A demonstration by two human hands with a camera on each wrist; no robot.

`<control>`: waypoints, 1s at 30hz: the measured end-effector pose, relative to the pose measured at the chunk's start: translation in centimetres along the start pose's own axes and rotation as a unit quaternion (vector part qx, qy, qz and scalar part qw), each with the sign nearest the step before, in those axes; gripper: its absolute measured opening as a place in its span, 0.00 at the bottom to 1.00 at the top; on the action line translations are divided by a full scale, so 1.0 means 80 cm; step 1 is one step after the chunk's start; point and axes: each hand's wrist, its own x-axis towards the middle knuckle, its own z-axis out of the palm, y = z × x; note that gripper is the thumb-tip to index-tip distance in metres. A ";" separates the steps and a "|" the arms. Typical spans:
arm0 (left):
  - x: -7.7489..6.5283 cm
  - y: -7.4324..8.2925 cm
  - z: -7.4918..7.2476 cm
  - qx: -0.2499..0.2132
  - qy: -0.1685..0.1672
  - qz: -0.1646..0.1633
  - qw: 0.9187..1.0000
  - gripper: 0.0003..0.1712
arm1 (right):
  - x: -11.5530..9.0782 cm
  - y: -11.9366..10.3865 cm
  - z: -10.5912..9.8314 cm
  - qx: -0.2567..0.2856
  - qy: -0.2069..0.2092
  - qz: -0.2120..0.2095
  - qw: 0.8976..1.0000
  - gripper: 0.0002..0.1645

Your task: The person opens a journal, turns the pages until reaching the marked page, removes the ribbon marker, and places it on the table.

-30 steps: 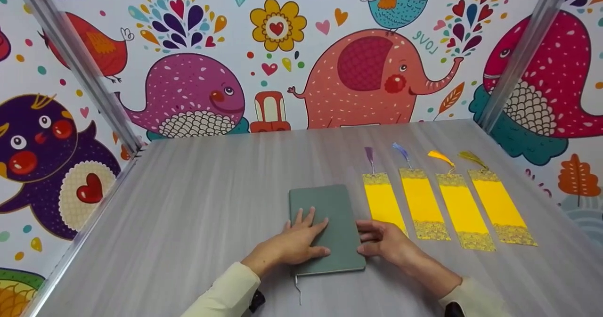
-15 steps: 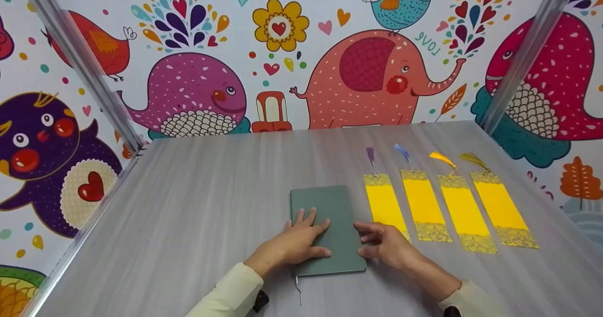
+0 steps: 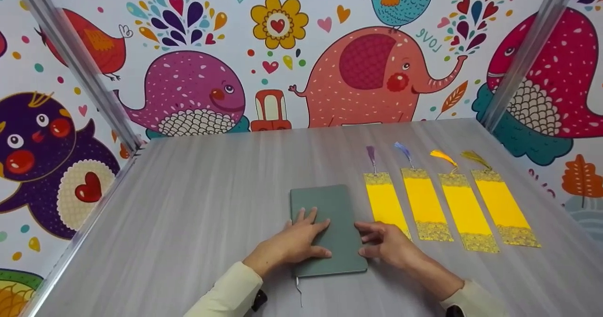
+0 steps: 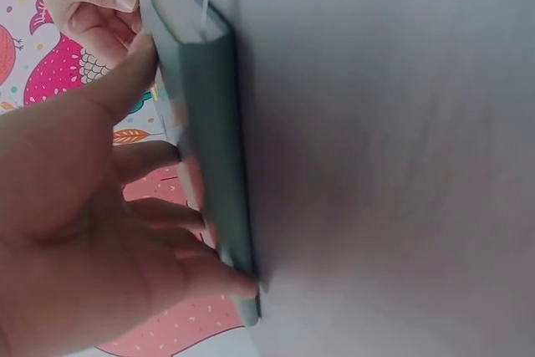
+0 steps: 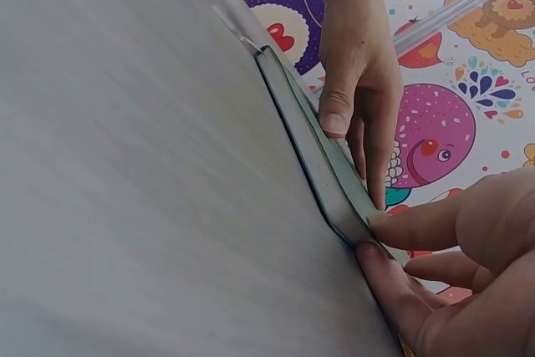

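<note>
A closed green notebook (image 3: 337, 204) lies on the table, with a thin pale ribbon (image 3: 298, 292) trailing from its near end. My left hand (image 3: 294, 242) rests on its cover, fingers spread. At the right edge, my right hand (image 3: 388, 245) pinches the notebook with thumb and fingers. In the right wrist view, the cover (image 5: 334, 152) stands slightly apart from the pages (image 5: 309, 152) along that edge. The left wrist view shows the spine (image 4: 213, 140) beside my left fingers. Close to my right hand lies a yellow bookmark (image 3: 384, 201) with a purple tassel, its lower end partly hidden.
Several more yellow bookmarks lie in a row to the right, with a blue-tasselled one (image 3: 426, 204), an orange-tasselled one (image 3: 464, 208) and an olive-tasselled one (image 3: 504, 206). Behind the grey table (image 3: 202, 190) stands a cartoon-printed wall (image 3: 282, 77), with metal posts (image 3: 87, 67) at the corners.
My right index finger has shifted slightly toward the notebook's right edge. The left hand, notebook and bookmarks have stayed in place.
</note>
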 end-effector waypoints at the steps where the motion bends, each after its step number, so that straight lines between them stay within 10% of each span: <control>1: 0.000 0.000 -0.001 -0.002 -0.002 0.000 1.000 0.41 | 0.000 0.000 0.000 0.001 0.001 -0.001 1.000 0.36; 30: 0.001 -0.023 -0.020 -0.001 0.047 0.041 0.998 0.41 | 0.004 -0.012 -0.009 0.099 0.009 0.087 0.991 0.32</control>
